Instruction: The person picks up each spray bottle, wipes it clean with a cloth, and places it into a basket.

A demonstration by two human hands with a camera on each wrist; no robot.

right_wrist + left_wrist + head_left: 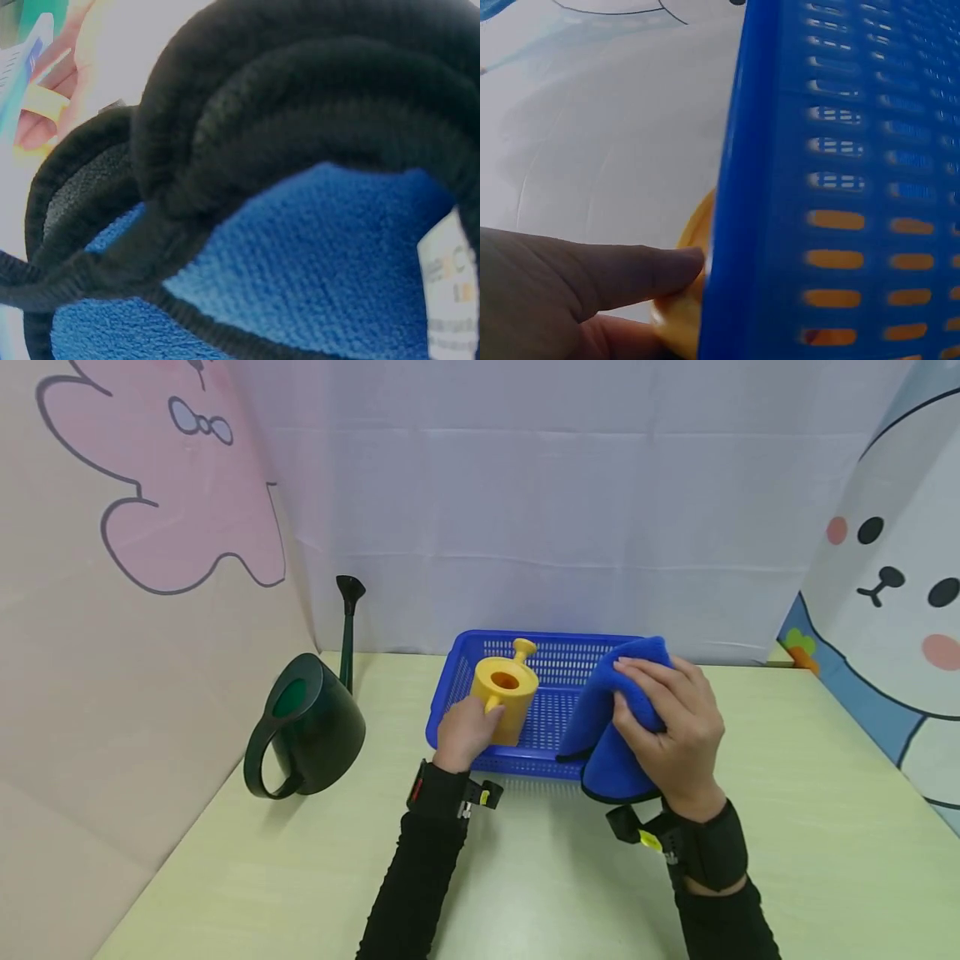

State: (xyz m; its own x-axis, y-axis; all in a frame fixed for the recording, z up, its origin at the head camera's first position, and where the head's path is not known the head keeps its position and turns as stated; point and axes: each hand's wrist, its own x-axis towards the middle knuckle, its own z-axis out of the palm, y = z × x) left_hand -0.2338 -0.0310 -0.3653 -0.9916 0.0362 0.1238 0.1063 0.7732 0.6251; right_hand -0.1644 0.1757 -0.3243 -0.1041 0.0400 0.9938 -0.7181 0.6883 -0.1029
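My left hand [467,733] grips the handle of a small yellow watering can [517,714], which stands upright within the blue basket [438,706] on its left side. In the left wrist view, yellow shows through the slots of the basket wall [780,165], and the thumb [641,274] lies against the can. A folded blue cloth [611,764] with dark edging hangs from my right hand [675,735], which holds it bunched over the basket's right end. Close up in the right wrist view, the cloth [315,262] bears a white label [448,292].
Left of the basket stands a larger dark green watering can [322,727], its handle towards the near left and its long spout [347,643] rising behind. A white curtain [480,527] hangs along the back edge of the pale table [555,893].
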